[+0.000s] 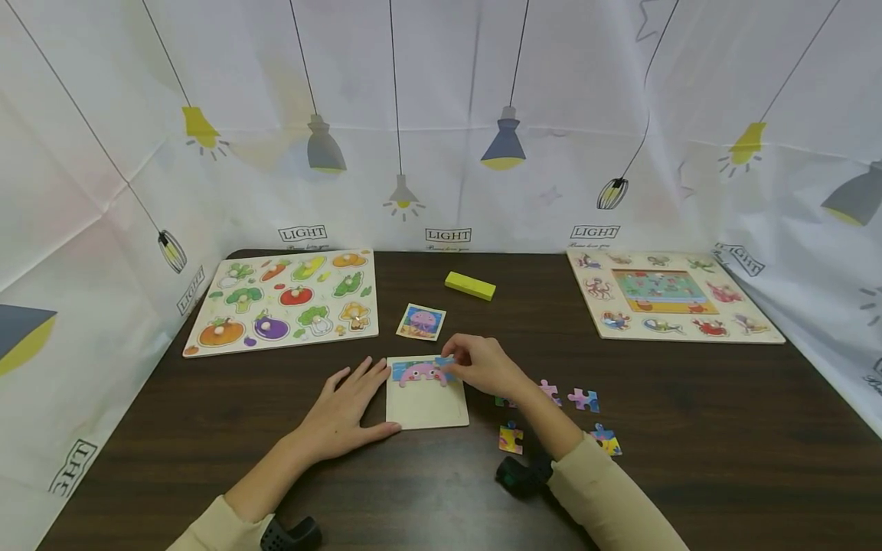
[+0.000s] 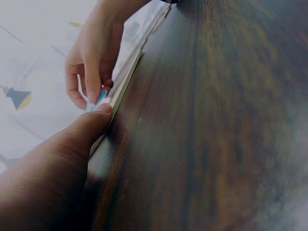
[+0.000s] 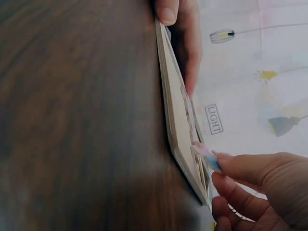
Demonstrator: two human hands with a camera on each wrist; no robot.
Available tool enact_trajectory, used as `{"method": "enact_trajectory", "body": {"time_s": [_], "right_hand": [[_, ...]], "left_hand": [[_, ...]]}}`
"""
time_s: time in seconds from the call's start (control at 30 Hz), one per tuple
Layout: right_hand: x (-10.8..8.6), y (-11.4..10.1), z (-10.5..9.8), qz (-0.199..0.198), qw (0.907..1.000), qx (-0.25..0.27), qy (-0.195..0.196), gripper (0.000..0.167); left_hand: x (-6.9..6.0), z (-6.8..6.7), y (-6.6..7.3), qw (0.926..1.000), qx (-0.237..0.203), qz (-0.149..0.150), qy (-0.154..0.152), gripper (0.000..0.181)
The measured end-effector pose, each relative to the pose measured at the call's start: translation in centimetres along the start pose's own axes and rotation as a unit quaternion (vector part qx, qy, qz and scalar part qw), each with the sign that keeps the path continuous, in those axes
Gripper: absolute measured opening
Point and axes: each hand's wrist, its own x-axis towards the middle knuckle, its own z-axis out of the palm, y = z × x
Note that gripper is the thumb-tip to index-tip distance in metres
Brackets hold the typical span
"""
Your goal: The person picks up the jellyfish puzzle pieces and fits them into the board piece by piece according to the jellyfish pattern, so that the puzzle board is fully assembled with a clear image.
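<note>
A small pale wooden puzzle tray [image 1: 427,409] lies on the dark table, its top row showing a pink face on blue from joined pieces [image 1: 420,373]. My right hand [image 1: 491,371] pinches a blue and pink jigsaw piece [image 3: 208,158] between thumb and fingers at the tray's upper right corner. The piece is tilted in the right wrist view. My left hand [image 1: 347,413] lies spread at the tray's left side, thumb touching its lower left edge and fingertips near its upper left corner. A printed picture card [image 1: 421,322] with a pink octopus lies just behind the tray.
Several loose jigsaw pieces [image 1: 584,399] lie right of the tray, some partly hidden by the right forearm. A vegetable puzzle board [image 1: 289,302] stands back left, a sea-animal board [image 1: 678,297] back right. Between them lies a yellow block [image 1: 470,285]. A printed cloth [image 1: 441,92] hangs behind.
</note>
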Motion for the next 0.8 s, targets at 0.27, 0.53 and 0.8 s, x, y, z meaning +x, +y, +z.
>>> {"method": "enact_trajectory", "body": {"time_s": [0.27, 0.53, 0.8], "right_hand": [[0.4, 0.3, 0.6, 0.012, 0.9998, -0.017, 0.009, 0.013], [0.5, 0.0, 1.1, 0.035, 0.9987, -0.030, 0.021, 0.012], [0.5, -0.1, 1.4, 0.058, 0.9972, -0.038, 0.028, 0.013]], "left_hand": [[0.0, 0.0, 0.0, 1.0000, 0.005, 0.004, 0.005, 0.089], [0.0, -0.1, 0.0, 1.0000, 0.003, -0.007, -0.006, 0.090], [0.0, -0.1, 0.1, 0.9999, 0.004, -0.008, -0.008, 0.090]]}}
